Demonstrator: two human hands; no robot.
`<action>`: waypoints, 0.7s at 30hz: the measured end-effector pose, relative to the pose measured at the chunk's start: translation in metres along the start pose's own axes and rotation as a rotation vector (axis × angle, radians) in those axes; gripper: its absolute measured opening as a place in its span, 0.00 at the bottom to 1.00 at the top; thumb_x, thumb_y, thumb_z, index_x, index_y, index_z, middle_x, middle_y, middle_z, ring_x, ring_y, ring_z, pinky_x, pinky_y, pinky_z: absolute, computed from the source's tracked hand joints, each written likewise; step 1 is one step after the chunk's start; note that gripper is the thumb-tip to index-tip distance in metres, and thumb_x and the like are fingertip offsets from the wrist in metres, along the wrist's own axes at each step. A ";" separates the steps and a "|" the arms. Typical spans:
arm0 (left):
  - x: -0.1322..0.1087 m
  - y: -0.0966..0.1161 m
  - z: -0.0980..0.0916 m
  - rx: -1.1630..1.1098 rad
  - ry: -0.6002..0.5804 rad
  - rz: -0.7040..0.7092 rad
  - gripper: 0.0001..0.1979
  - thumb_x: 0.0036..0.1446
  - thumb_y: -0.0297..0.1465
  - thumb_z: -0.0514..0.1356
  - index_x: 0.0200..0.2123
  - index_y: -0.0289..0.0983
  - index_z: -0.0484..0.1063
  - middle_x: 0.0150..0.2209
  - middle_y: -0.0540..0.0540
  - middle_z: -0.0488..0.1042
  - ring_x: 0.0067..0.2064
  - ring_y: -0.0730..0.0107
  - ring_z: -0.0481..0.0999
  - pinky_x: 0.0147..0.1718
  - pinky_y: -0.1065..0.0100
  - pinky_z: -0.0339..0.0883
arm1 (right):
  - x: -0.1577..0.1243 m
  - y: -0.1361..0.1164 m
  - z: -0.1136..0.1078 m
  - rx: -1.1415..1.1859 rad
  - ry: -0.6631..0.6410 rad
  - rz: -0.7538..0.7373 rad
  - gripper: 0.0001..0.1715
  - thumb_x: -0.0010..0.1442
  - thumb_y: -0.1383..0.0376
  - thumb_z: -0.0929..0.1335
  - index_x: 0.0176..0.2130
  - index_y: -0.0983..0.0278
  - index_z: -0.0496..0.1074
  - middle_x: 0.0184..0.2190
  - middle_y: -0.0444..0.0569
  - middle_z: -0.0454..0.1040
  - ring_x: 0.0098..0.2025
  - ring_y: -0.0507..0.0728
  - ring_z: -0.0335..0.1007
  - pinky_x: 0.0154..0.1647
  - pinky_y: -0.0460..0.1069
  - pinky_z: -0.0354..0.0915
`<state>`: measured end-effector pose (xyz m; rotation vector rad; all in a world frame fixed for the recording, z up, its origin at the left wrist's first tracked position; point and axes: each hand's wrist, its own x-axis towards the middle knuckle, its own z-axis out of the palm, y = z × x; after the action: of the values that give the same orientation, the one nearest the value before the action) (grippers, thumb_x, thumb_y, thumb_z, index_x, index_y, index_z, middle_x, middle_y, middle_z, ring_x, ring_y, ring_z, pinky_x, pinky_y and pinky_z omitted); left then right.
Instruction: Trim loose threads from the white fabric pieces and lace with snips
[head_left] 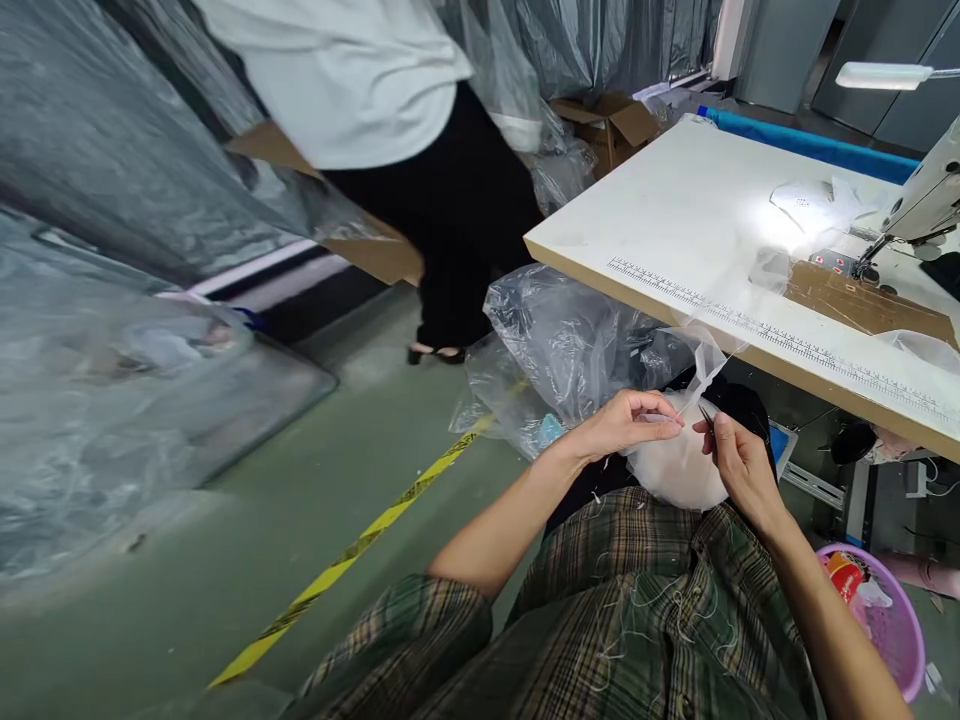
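My left hand (pixel 626 425) pinches the edge of a sheer white fabric piece (pixel 679 465) that rests on my lap. A thin strip of the same fabric rises from the pinch toward the table edge. My right hand (pixel 733 455) is closed around small dark thread snips (pixel 706 415), whose tip points at the fabric right beside my left fingertips. Both hands are close together, just below the table's front edge. Loose white threads lie on my plaid shirt.
A white sewing table (pixel 675 215) with a printed ruler stands to the right, with a sewing machine (pixel 919 205) and lamp. Clear plastic bags (pixel 570 345) lie on the floor. A person in a white top and dark trousers (pixel 420 140) stands behind. A purple basket (pixel 896 625) sits low right.
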<state>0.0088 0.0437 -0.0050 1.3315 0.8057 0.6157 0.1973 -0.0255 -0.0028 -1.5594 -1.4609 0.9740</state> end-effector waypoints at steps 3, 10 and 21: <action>-0.002 0.001 -0.001 0.026 -0.046 0.014 0.15 0.52 0.41 0.68 0.35 0.34 0.79 0.39 0.43 0.79 0.43 0.65 0.75 0.44 0.64 0.66 | 0.006 0.002 0.005 -0.041 -0.044 -0.010 0.43 0.62 0.34 0.53 0.33 0.64 0.77 0.21 0.46 0.69 0.22 0.53 0.63 0.23 0.48 0.57; -0.005 0.008 -0.005 0.155 -0.068 0.070 0.13 0.57 0.39 0.64 0.36 0.34 0.79 0.41 0.42 0.80 0.45 0.65 0.76 0.47 0.64 0.67 | 0.014 0.001 0.011 -0.097 -0.036 -0.064 0.40 0.63 0.37 0.55 0.31 0.64 0.76 0.18 0.43 0.65 0.20 0.52 0.60 0.23 0.47 0.56; -0.011 0.017 0.002 0.381 -0.090 0.060 0.12 0.60 0.36 0.58 0.34 0.33 0.76 0.34 0.46 0.78 0.37 0.71 0.74 0.39 0.69 0.65 | -0.004 0.009 0.010 -0.155 -0.108 -0.070 0.34 0.66 0.42 0.54 0.32 0.63 0.73 0.17 0.41 0.62 0.20 0.52 0.58 0.23 0.47 0.54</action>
<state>0.0045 0.0366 0.0140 1.7236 0.8383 0.4582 0.1918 -0.0297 -0.0152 -1.5740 -1.6897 0.9349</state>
